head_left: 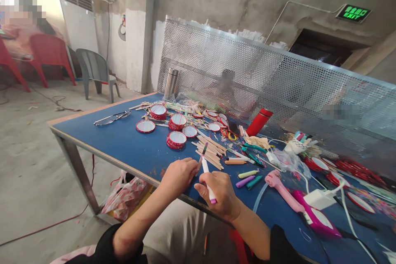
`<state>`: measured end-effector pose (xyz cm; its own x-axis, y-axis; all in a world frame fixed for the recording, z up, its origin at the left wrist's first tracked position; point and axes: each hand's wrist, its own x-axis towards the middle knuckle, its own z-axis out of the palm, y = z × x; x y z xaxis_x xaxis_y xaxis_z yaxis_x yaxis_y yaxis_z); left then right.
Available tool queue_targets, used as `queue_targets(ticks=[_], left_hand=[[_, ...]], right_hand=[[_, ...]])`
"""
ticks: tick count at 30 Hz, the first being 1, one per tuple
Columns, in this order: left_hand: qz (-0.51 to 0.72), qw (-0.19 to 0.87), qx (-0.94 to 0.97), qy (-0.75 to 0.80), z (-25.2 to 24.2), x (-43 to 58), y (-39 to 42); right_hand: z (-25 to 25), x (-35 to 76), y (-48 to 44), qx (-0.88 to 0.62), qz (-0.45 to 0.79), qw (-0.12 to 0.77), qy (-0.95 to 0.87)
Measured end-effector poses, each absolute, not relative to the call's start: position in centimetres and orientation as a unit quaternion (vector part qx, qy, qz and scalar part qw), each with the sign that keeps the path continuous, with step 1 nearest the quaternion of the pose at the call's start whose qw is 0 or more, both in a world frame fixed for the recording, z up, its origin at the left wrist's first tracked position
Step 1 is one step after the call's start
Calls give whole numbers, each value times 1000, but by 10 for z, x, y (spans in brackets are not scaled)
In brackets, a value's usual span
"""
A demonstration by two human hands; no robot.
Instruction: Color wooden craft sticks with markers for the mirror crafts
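My left hand (180, 176) is closed around the lower end of a wooden craft stick (203, 152), whose upper part is coloured dark brown and purplish. In my right hand (225, 194) is a white marker (206, 170) with a pink end, its tip close against the stick; whether they touch I cannot tell. Just beyond the hands lies a spread of plain craft sticks (210, 149). Purple (245, 181), teal (254, 182) and pale green (248, 174) pens or caps lie to the right of my right hand.
Red-rimmed round mirrors (177, 121) lie on the blue table (114, 136), some stacked. Glasses (111, 118) rest at the left. A red bottle (259, 122) and steel flask (171, 83) stand near a perforated metal screen (198, 49). A pink glue gun (284, 192) lies at right.
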<state>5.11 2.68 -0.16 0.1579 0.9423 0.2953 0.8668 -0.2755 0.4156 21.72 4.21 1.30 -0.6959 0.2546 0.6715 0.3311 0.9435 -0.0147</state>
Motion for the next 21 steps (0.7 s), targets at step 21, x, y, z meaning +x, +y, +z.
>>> queue_targets(ticks=[21], left_hand=[[248,62,756,602,-1,52,25]], right_hand=[[13,217,42,-156,-76,355,-919]])
